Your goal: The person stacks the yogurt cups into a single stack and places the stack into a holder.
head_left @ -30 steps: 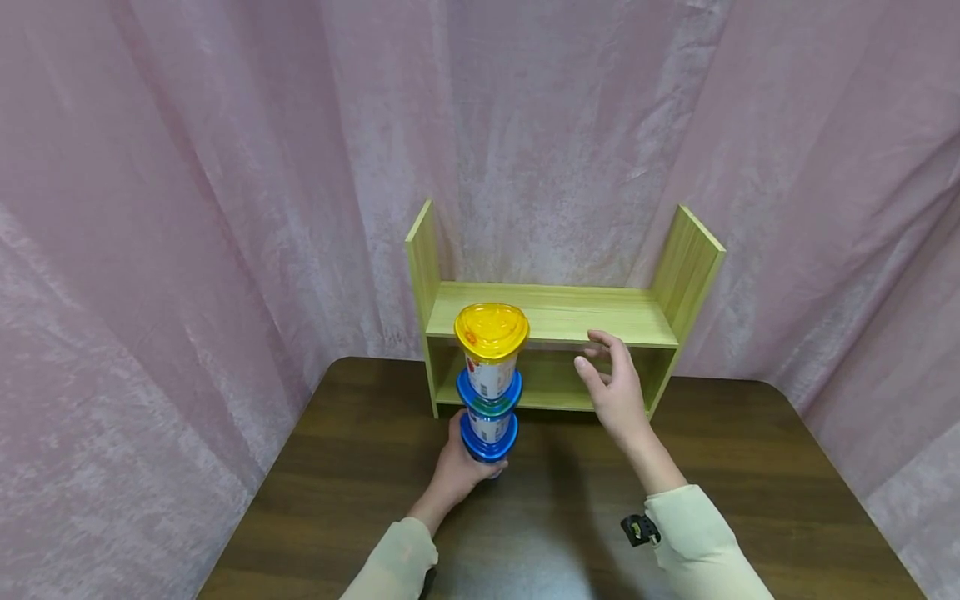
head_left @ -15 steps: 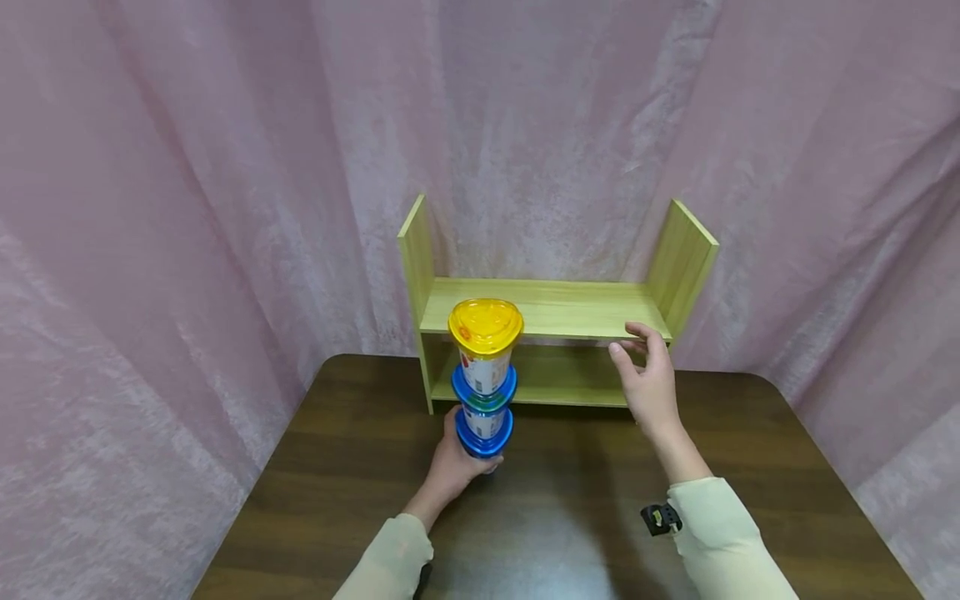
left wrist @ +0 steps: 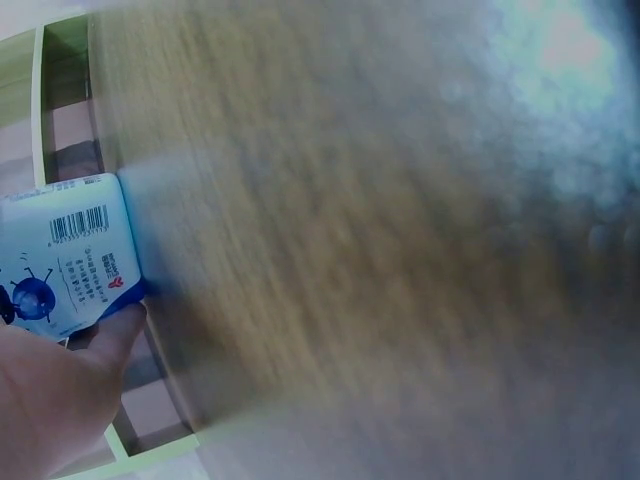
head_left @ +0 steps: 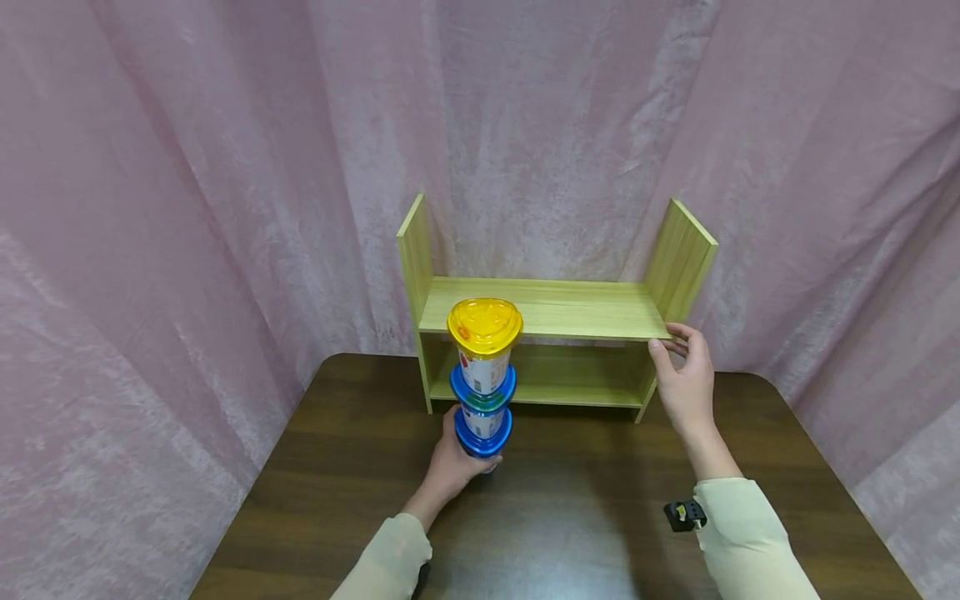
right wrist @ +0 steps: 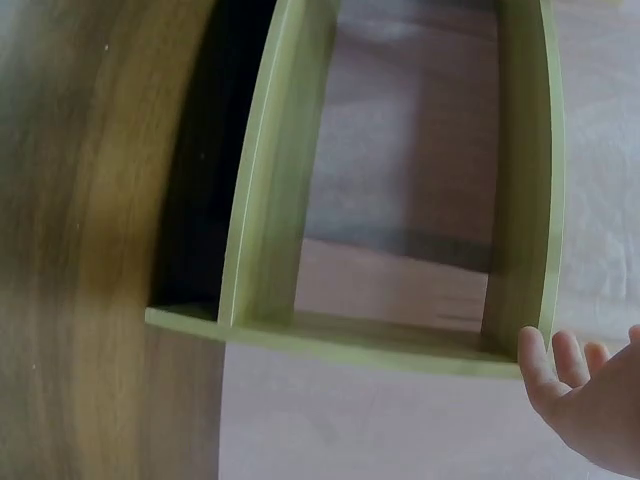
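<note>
A stack of plastic tubs with printed white labels stands upright in front of the shelf: a yellow-lidded tub (head_left: pixel 485 327) on top, blue-lidded tubs (head_left: pixel 483 421) beneath. My left hand (head_left: pixel 450 467) grips the lowest tub from the left. In the left wrist view, that tub (left wrist: pixel 75 250) shows a barcode and a blue cartoon figure beside my thumb. Over at the shelf's right side, my right hand (head_left: pixel 688 383) has its thumb at the front edge, fingers loosely bent by the side panel. The right wrist view has the fingertips at the corner of the pale wooden shelf (right wrist: pixel 545 200), apparently touching it.
The two-level shelf (head_left: pixel 555 308) stands at the back of the dark brown wooden table (head_left: pixel 570 500), its side panels rising above the upper board. A pink curtain (head_left: pixel 225 167) hangs behind and around. A small black device (head_left: pixel 684 516) sits at my right wrist.
My right hand has moved rightward from in front of the shelf to its right side panel. The left hand and the stacked tubs have hardly moved; the view has shifted slightly.
</note>
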`<act>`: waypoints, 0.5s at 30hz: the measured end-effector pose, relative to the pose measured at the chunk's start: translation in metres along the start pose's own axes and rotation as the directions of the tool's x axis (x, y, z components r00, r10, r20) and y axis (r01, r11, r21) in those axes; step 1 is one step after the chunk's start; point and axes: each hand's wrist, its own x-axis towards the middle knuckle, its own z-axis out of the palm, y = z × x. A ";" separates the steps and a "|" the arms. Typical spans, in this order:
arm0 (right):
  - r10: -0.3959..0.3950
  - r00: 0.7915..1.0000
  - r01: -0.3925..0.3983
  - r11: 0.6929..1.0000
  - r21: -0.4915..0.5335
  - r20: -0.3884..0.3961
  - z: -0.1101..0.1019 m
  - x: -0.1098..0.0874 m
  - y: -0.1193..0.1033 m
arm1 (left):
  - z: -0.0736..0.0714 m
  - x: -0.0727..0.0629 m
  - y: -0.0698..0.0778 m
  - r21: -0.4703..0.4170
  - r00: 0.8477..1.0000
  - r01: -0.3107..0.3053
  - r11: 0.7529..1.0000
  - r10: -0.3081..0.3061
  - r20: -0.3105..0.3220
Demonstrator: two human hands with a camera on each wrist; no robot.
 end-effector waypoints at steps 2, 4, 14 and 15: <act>0.001 1.000 -0.001 1.000 -0.005 -0.022 -0.003 0.002 0.002 | 0.000 0.000 0.000 -0.007 1.000 -0.005 1.000 0.005 -0.002; 0.003 0.999 -0.003 1.000 -0.015 -0.032 -0.006 0.003 0.004 | 0.000 0.000 0.001 -0.014 1.000 0.000 1.000 0.000 -0.002; 0.023 0.998 -0.026 0.999 -0.040 -0.057 -0.017 0.017 0.012 | -0.001 -0.001 0.000 -0.001 1.000 -0.009 1.000 0.009 -0.004; 0.033 0.997 -0.035 0.999 -0.038 -0.067 -0.018 0.020 0.013 | -0.001 -0.001 0.000 0.004 1.000 -0.008 1.000 0.008 -0.004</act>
